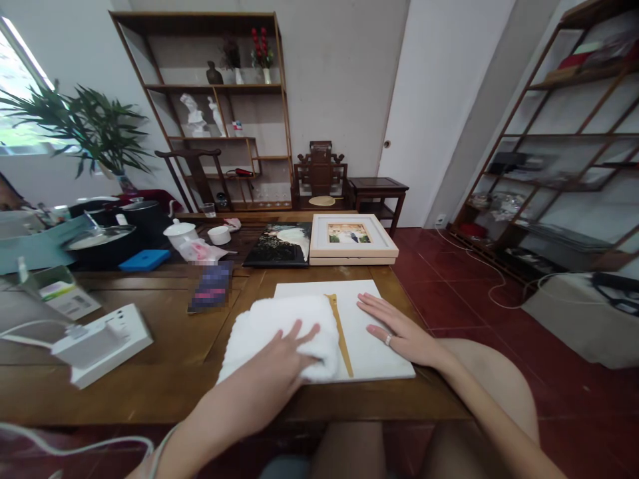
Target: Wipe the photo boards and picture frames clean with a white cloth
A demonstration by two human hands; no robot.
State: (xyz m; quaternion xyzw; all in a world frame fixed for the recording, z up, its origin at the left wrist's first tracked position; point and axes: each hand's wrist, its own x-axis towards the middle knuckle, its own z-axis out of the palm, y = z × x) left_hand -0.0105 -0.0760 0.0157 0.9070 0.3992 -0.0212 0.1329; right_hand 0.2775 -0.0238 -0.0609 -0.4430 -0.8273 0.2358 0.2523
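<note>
A white board lies flat on the wooden table in front of me. A folded white towel covers its left half, and a thin yellow strip lies along the board just right of the towel. My left hand rests flat on the towel with its fingers spread. My right hand, with a ring on one finger, presses flat on the bare right part of the board, fingers stretched out. Neither hand holds anything.
Beyond the board lie a light framed picture and a dark picture. To the left are a white power strip, a small box, pots, a white teapot and a cup. Shelves stand behind and at right.
</note>
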